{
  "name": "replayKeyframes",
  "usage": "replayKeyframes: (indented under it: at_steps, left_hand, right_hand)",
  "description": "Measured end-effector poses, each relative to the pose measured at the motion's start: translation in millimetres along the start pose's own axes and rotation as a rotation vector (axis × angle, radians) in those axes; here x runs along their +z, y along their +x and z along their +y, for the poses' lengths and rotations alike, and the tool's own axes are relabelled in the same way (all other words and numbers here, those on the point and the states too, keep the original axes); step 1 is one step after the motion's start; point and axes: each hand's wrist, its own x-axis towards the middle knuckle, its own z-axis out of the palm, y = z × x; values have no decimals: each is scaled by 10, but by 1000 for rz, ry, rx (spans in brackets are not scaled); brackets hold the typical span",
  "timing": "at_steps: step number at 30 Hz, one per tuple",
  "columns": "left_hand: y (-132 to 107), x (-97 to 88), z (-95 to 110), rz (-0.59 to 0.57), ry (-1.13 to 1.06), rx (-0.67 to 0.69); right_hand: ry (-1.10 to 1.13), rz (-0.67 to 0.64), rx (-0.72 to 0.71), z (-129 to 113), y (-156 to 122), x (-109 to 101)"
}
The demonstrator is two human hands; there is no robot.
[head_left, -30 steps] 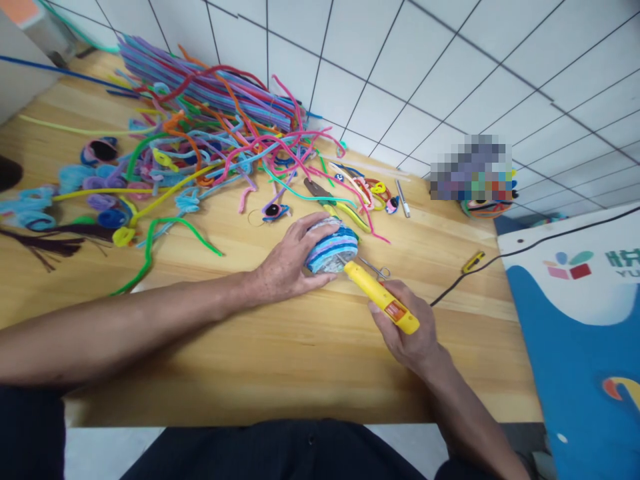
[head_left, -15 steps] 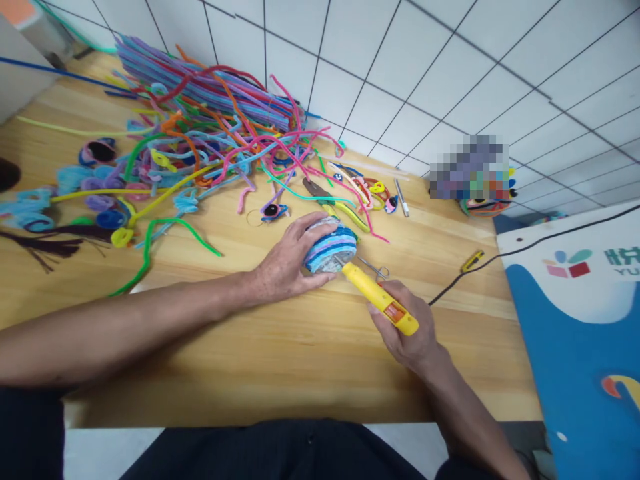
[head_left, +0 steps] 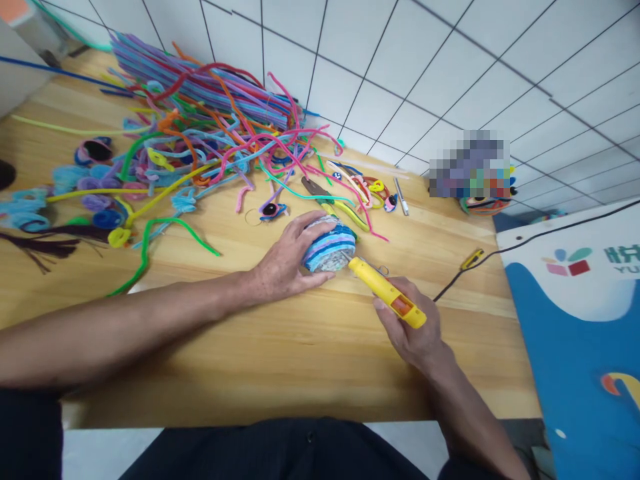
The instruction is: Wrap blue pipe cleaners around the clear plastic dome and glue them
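Note:
My left hand (head_left: pixel 284 263) is curled over a small round object wrapped in blue, light-blue and purple pipe cleaners (head_left: pixel 330 245), pressing it onto the wooden table (head_left: pixel 280 347). My right hand (head_left: pixel 413 327) grips a yellow glue gun (head_left: pixel 387 293) with an orange label. Its tip points at the lower right side of the wrapped object, close to it or touching. A black cord (head_left: pixel 525 243) runs off to the right from the gun's side.
A big heap of coloured pipe cleaners (head_left: pixel 200 113) covers the far left of the table, with loose coils (head_left: pixel 95 207) beside it. Pliers (head_left: pixel 320 193), a pen (head_left: pixel 401 197) and small scissors lie behind the object. A blue-and-white board (head_left: pixel 575 320) stands at right.
The glue gun's tip has slid slightly right and back along the wrapped object's edge, now covering the small scissors. My left hand has kept its hold.

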Motion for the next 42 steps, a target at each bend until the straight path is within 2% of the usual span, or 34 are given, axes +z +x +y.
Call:
replayKeyframes:
  at_steps: [10,19,25,34,42]
  left_hand:
    - [2,-1,-6,-4,-7,1]
    - [0,-4,-1,-13,4,-9]
    - [2,6,-2,13,-8,3]
    - [-7,1,-9,-5,7,-14]
    - [0,-5,0,-7,12,-13]
  right_hand:
    - [38,23,-36,-30,9,83]
    - [37,21,10,-1,1,53]
    - [20,33,-35,-22,-13,94]
    - [30,-2,-25,-3,-20,69]
    - [0,24,-24,45,-17,47]
